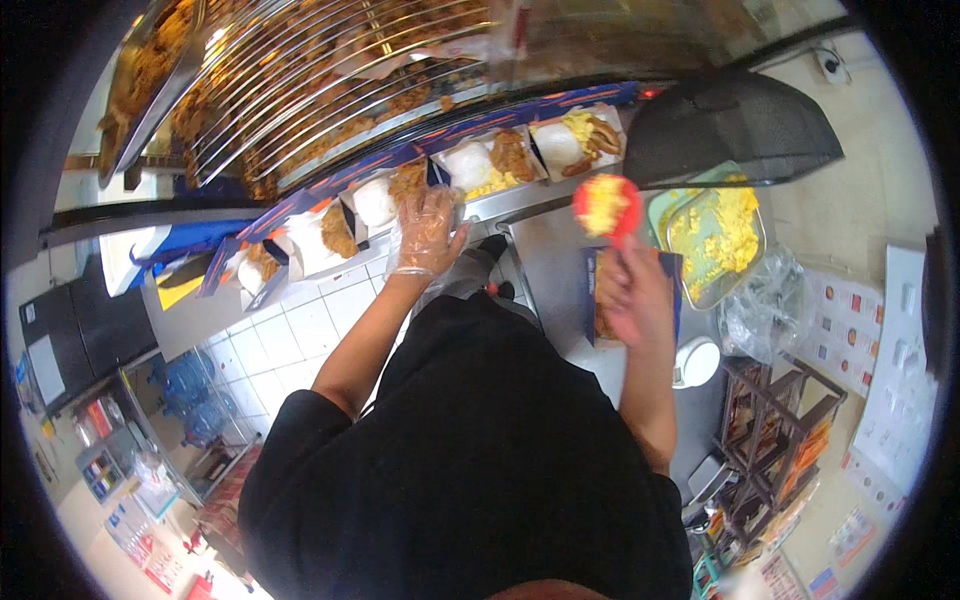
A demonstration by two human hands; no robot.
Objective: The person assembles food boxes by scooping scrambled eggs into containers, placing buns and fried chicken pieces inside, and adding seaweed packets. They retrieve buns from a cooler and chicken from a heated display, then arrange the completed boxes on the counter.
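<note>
My right hand grips a red serving spoon heaped with yellow scrambled egg, slightly blurred, above the steel counter. My left hand, in a clear plastic glove, has its fingers spread at the front edge of a meal box with white rice and a fried piece. Right of it, another box contains rice, fried food and egg. The rightmost box holds rice, egg and browned pieces. Two boxes farther left show rice and fried food.
A clear tray of scrambled egg stands at the right, beside a plastic bag. A dark mesh cover hangs over the counter's back right. Behind the boxes is a display case with a wire rack. A white round container sits near my right forearm.
</note>
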